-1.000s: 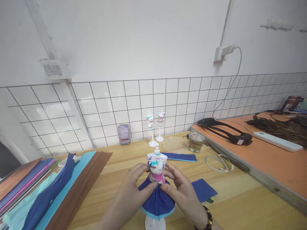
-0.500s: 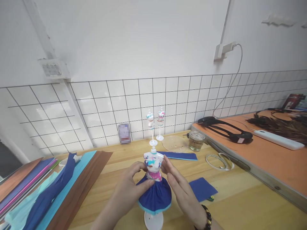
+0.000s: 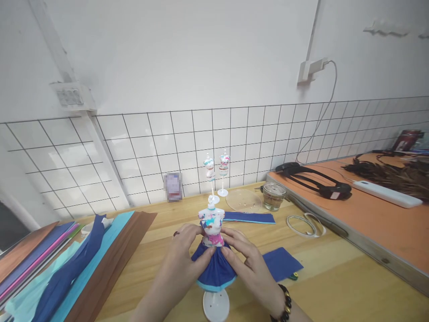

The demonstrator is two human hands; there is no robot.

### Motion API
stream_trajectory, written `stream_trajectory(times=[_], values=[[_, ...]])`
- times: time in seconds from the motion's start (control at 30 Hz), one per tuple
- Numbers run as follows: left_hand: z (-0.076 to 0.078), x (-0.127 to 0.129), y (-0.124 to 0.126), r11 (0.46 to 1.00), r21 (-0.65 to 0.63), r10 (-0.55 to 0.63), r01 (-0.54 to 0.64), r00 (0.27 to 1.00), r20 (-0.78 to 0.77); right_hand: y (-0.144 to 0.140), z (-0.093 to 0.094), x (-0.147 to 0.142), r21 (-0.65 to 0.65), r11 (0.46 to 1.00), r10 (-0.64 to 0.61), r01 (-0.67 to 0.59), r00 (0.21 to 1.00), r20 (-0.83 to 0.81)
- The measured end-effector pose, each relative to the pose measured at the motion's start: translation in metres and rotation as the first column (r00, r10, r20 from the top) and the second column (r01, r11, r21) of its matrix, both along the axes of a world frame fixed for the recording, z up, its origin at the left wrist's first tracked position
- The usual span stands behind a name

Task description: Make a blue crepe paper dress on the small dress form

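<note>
A small dress-form mannequin (image 3: 212, 221), white with blue and pink patches, stands in front of me on a round white base (image 3: 216, 306). Round its waist sits a gathered dark blue skirt (image 3: 217, 271) with a light blue hem. My left hand (image 3: 187, 252) grips the skirt's waist from the left, thumb at the front and fingers behind. From the other side, my right hand (image 3: 246, 257) pinches the waist too, its thumb near the left thumb. The fingertips behind the form are partly hidden.
Two smaller dress forms (image 3: 210, 172) stand by the tiled wall. A blue strip (image 3: 250, 218), a clear disc (image 3: 243, 201), a glass jar (image 3: 274, 197), a tape roll (image 3: 301, 226) and a blue sheet (image 3: 282, 264) lie rightward. Coloured sheets (image 3: 110, 264) are stacked left.
My right hand has moved from beside the form's shoulder down to the skirt's waist and closed on it. The form tilts slightly and has shifted a little left.
</note>
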State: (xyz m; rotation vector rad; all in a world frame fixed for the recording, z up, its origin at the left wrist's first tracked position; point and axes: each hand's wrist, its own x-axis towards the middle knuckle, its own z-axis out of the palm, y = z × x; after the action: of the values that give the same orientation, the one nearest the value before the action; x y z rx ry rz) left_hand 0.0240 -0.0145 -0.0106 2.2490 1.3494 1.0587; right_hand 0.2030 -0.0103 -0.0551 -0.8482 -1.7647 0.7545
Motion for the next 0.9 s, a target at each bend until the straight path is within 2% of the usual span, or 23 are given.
stream_trajectory(times=[0.13,0.27,0.43,0.53,0.63,0.9], values=[[-0.001,0.001,0.001,0.999,0.042,-0.011,0.012,1.0,-0.023,-0.001,-0.002,-0.001,0.004,1.0,-0.031,0.031,0.999,-0.007],[0.0,0.003,0.0,0.999,0.024,-0.022,0.022,1.0,-0.012,-0.003,-0.004,-0.003,0.01,1.0,-0.017,0.017,1.0,-0.02],[0.002,0.003,-0.002,0.998,-0.028,-0.051,0.054,0.994,0.1,-0.003,-0.004,-0.003,-0.015,1.0,-0.022,0.022,1.0,-0.022],[0.005,0.002,-0.002,0.993,-0.1,-0.049,0.066,0.986,0.162,-0.003,-0.003,-0.002,-0.011,1.0,-0.007,0.007,1.0,-0.006],[0.007,0.002,-0.003,0.978,-0.203,0.001,0.038,0.982,0.188,-0.003,-0.002,-0.002,-0.034,0.999,-0.005,0.004,1.0,-0.02],[0.005,-0.009,0.009,0.975,-0.221,0.052,0.004,0.967,0.25,0.003,-0.008,0.002,-0.24,0.959,-0.201,0.15,0.958,-0.205]])
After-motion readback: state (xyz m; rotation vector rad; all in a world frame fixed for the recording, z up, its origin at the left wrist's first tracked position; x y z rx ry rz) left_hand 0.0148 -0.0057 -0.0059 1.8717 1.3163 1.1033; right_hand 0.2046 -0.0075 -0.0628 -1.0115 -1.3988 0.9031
